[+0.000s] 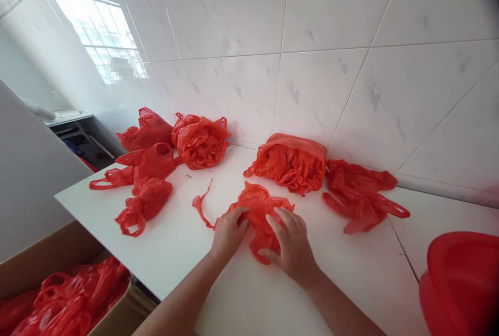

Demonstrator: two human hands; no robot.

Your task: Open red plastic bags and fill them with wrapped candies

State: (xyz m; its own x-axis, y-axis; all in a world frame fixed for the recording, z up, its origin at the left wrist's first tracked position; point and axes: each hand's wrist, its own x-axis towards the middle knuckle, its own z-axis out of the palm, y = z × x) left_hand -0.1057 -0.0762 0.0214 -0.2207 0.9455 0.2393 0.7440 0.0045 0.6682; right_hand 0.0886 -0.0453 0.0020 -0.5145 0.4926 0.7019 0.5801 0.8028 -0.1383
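A crumpled red plastic bag (259, 203) lies on the white table in front of me, between my hands. My left hand (231, 229) is closed on its left side, thumb and fingers pinching the film. On the right side of the bag rests my right hand (290, 242), its fingers spread and the thumb apart, touching the plastic. One thin twisted strip (200, 207) of red plastic trails out to the left of my left hand. Just behind the bag sits a larger red bag (290, 162) on its side, stuffed with more red bags, its mouth facing me.
Several knotted red bags (150, 162) and a round stuffed bag (205, 141) stand at the table's left. Loose red bags (360, 193) lie to the right, near a red plastic basket (448, 258). A cardboard box (42, 245) of red bags is below left. A tiled wall (249, 86) rises behind.
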